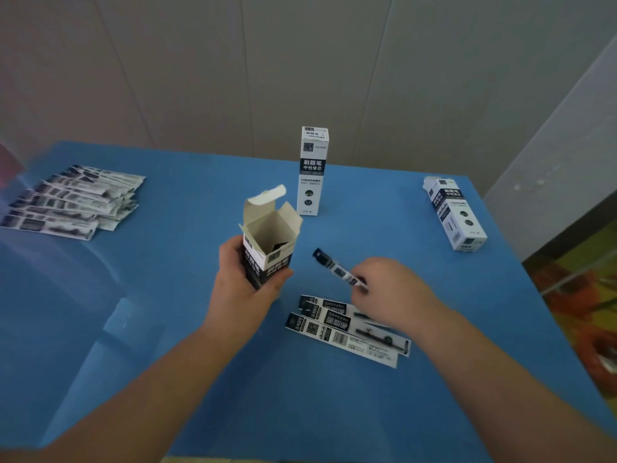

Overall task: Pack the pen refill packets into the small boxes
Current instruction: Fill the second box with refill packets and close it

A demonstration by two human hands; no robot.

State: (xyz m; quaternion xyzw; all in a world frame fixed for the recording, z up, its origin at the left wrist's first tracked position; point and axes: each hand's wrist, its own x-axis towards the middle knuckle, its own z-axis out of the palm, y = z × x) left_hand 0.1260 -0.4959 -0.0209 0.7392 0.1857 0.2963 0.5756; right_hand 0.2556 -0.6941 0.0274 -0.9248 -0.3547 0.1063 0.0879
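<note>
Blue matte sheeting covers the counter (200,379), a plain backdrop against which the black-and-white printed stock is easy to sort. Beyond its far edge rises a wall of pale grey panels (300,61), with a lighter panel at the right and a strip of patterned orange and green floor (587,295) below it.

The fanned stack of refill packets (71,202) lies at the far left of the counter, well apart from the work, likely the bulk supply. Three or so loose packets (347,329) lie overlapping just under the right forearm, probably staged there so each pick is short.

Two closed boxes look done and parked out of the way: one box standing upright (312,172) behind the work area, one box lying on its side (455,213) near the far right edge.

The open box (268,242) is gripped round its lower half by the left hand (243,282), held upright with its top flaps spread and the mouth tilted towards the right hand, which suits feeding packets in end first. A dark shape inside may be a packet already in, though the interior is too shadowed to say.

The right hand (390,289) pinches a single refill packet (337,267) by its near end, the far end aimed up and left at the box mouth but still apart from it
</note>
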